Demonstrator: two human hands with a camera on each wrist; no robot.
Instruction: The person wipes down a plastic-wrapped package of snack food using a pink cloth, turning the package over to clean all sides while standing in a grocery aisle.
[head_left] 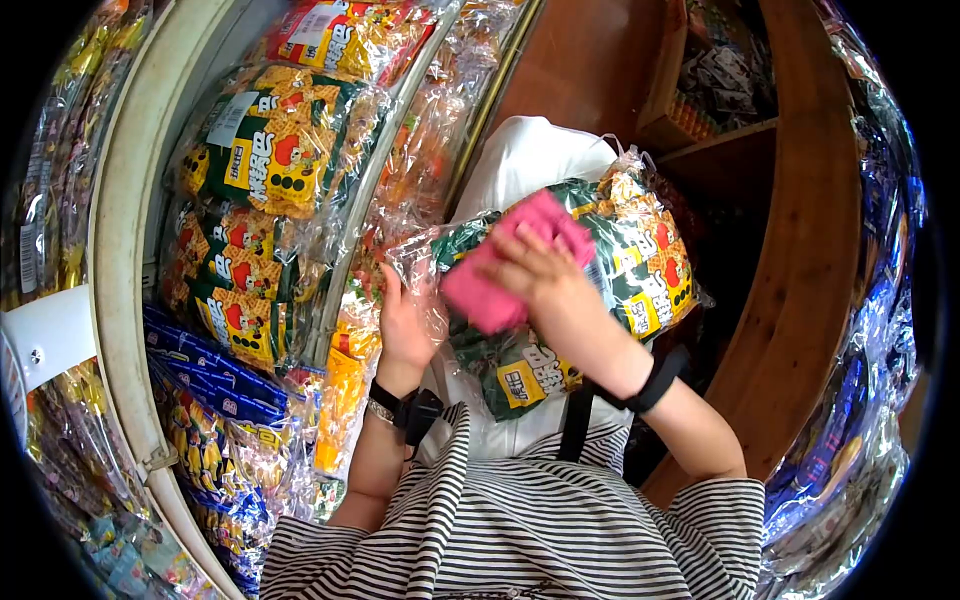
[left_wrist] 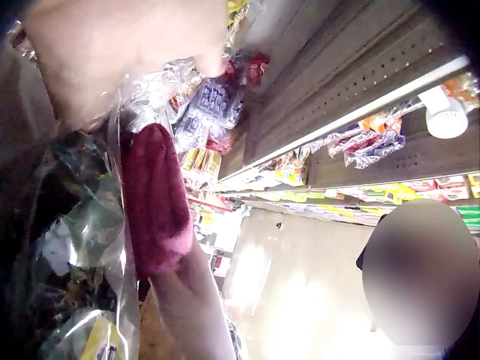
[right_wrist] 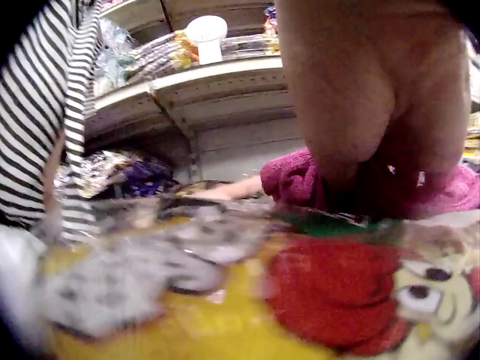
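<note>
A pink cloth (head_left: 485, 290) lies against a large clear-wrapped snack bag (head_left: 655, 265) with green, yellow and red print. My right hand (head_left: 550, 285) grips the cloth from above, its fingers bent over it. Folds of the cloth (right_wrist: 289, 176) show on both sides of the right hand (right_wrist: 375, 97) in the right wrist view. At the bag's left end my left hand (head_left: 405, 325) touches the loose clear wrap, one digit straight; its other fingers are partly hidden. The left wrist view has the left hand (left_wrist: 127, 49) above the wrap, near the cloth (left_wrist: 157, 202).
Similar snack bags (head_left: 265, 140) fill the shelf on the left, with blue packets (head_left: 220, 370) below them. A curved wooden edge (head_left: 800, 240) runs along the right, beside more wrapped goods (head_left: 860, 370). A person's blurred head (left_wrist: 420, 274) appears in the left wrist view.
</note>
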